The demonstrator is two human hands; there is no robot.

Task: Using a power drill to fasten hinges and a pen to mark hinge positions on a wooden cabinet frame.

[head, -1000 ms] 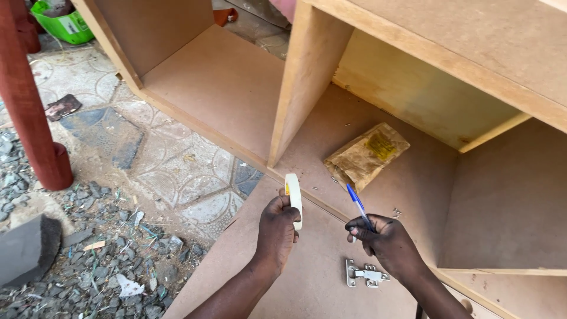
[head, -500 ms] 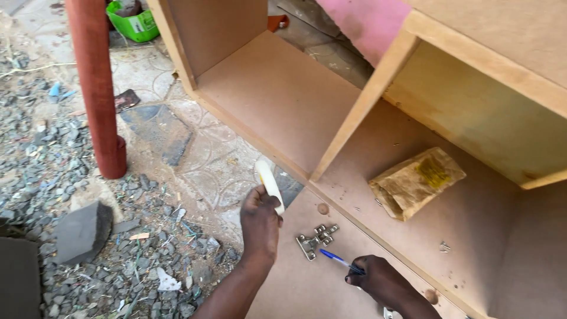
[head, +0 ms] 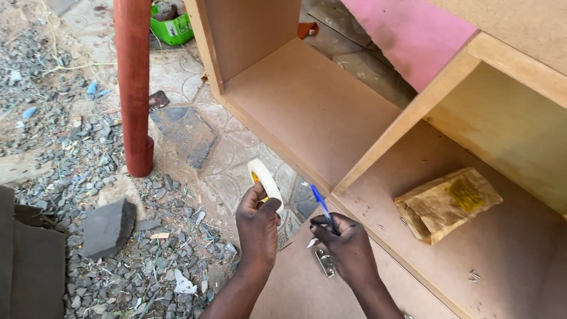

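My left hand [head: 257,227] clamped on tape roll [head: 265,184], roll upright above panel edge, same grip as half second ago. Right hand [head: 348,248] moved up beside left, fingers pinched on blue pen [head: 323,208], tip pointing up-left. Metal hinge [head: 323,261] on board [head: 295,289], now partly under right hand; earlier lay clear between hands. Brown packet [head: 447,203] unmoved in cabinet [head: 307,106] compartment.

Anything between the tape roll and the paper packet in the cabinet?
Head view: the blue pen in the right hand, then the cabinet's front edge and bare shelf panel, lie between tape roll and paper packet.
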